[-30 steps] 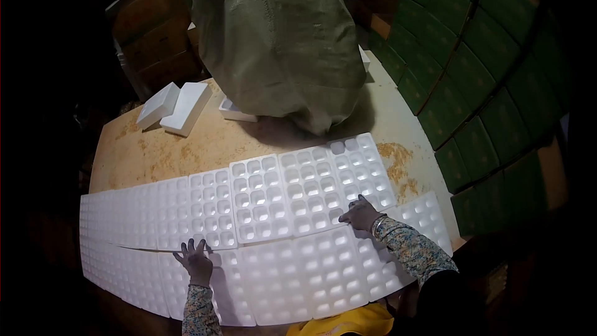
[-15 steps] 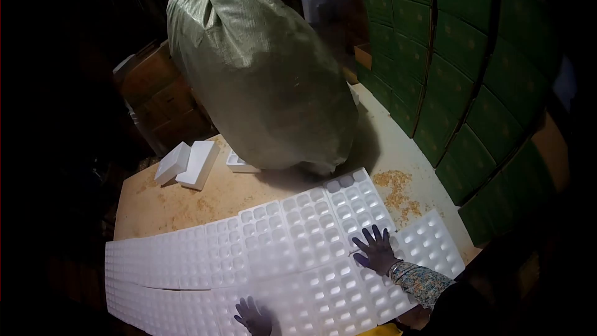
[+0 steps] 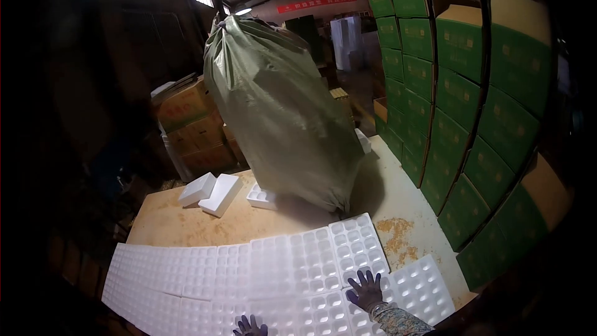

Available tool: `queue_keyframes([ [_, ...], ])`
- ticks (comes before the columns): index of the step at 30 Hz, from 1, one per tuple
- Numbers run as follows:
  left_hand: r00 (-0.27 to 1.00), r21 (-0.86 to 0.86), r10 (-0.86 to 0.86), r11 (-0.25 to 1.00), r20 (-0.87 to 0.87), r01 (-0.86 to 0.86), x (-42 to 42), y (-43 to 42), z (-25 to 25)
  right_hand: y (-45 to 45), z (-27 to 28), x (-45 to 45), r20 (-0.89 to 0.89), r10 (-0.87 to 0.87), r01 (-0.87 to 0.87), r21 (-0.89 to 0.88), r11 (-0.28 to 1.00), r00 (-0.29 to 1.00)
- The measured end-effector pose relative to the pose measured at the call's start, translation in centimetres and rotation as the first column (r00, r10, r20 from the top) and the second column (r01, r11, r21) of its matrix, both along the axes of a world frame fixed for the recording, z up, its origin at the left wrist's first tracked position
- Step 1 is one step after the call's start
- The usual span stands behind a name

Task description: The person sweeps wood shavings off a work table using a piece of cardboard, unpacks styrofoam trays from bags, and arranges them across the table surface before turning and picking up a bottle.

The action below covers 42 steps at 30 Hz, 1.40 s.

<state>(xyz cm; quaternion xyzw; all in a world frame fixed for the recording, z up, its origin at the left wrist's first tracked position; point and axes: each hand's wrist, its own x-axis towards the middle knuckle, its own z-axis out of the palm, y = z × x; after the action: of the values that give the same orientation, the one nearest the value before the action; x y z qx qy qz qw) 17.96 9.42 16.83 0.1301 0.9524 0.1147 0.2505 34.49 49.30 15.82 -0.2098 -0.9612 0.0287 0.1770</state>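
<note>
White foam trays (image 3: 314, 260) with rows of rounded hollows lie edge to edge in two rows along the near side of the table. My right hand (image 3: 365, 291), in a dark glove below a patterned sleeve, spreads its fingers over the trays at the right, near the joint between the rows. At the bottom edge, my left hand (image 3: 251, 326) shows only in part, also gloved. Its fingers are apart above the near row, and nothing is in them. One tray at the far right (image 3: 424, 287) shows rounded bumps facing up.
A large, tied green woven sack (image 3: 280, 112) stands on the table (image 3: 168, 218) behind the trays. White foam blocks (image 3: 221, 195) lie left of it. Stacked green cartons (image 3: 457, 96) line the right side, and brown cartons (image 3: 189, 127) stand at the back left. Yellowish crumbs (image 3: 398, 239) are scattered on the tabletop.
The view has tilted upward, so the sack, trays and hands sit lower in the picture and more background shows. Both hands stay spread over the trays.
</note>
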Motion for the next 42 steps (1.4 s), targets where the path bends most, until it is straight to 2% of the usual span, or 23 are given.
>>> queue_keyframes([
  [4,0.999,0.004,0.015,1.0,-0.042,-0.014,0.2,-0.3,-1.3,0.1,-0.5,0.2,-0.012,0.006,-0.005,0.017,1.0,1.0],
  [7,0.999,-0.035,-0.02,0.999,0.031,0.022,0.2,-0.1,0.3,0.3,-0.4,0.1,-0.011,0.014,-0.014,0.016,1.0,1.0],
  [10,0.999,-0.062,-0.033,0.997,0.028,0.034,-0.3,-0.4,-2.5,0.4,-0.8,0.3,-0.048,0.029,-0.027,0.03,0.999,0.998],
  [12,0.964,0.091,0.043,0.996,-0.261,-0.02,-1.3,-1.1,-7.3,0.3,-1.3,0.4,-0.106,0.03,-0.028,0.022,0.999,0.994],
  [16,0.985,0.065,0.009,0.998,-0.173,0.002,-1.2,-1.2,-6.1,-0.1,-0.9,0.7,-0.083,-0.008,0.007,-0.016,1.0,0.996],
  [22,0.983,0.042,-0.006,0.999,-0.185,0.014,-1.4,-1.1,-6.5,0.0,-0.7,0.6,-0.098,0.0,-0.001,-0.012,1.0,0.995],
  [23,0.985,0.016,-0.016,1.0,-0.174,0.019,-1.5,-0.9,-6.4,0.1,-0.2,0.6,-0.05,-0.011,0.008,-0.069,0.998,0.999],
  [27,0.987,0.022,-0.007,1.0,-0.161,0.011,-1.6,-0.6,-5.9,0.3,-0.9,0.5,-0.047,-0.024,0.022,-0.039,0.999,0.999],
  [31,0.985,0.06,-0.007,0.998,-0.175,0.018,-1.4,-0.8,-6.4,0.2,4.9,-2.8,-0.068,-0.067,0.058,-0.126,0.99,0.995],
  [34,0.976,0.051,-0.026,0.998,-0.215,0.038,-1.5,-1.1,-7.7,2.2,10.0,-10.9,-0.297,0.032,-0.02,0.046,0.999,0.954],
  [36,0.974,0.071,-0.027,0.997,-0.223,0.043,-1.5,-1.1,-7.8,4.2,13.2,-16.3,-0.292,0.068,-0.048,0.075,0.996,0.954],
  [37,0.975,0.06,-0.031,0.997,-0.218,0.045,-1.5,-1.1,-7.9,5.6,13.5,-18.7,-0.244,0.111,-0.065,0.187,0.98,0.964],
  [38,0.976,0.048,-0.038,0.998,-0.214,0.049,-1.6,-1.1,-7.9,6.7,13.0,-20.4,-0.191,0.145,-0.084,0.295,0.952,0.971],
  [42,0.963,0.032,-0.048,0.998,-0.264,0.059,-1.6,-1.8,-10.1,9.7,9.4,-23.5,-0.13,0.229,-0.162,0.397,0.904,0.965],
])
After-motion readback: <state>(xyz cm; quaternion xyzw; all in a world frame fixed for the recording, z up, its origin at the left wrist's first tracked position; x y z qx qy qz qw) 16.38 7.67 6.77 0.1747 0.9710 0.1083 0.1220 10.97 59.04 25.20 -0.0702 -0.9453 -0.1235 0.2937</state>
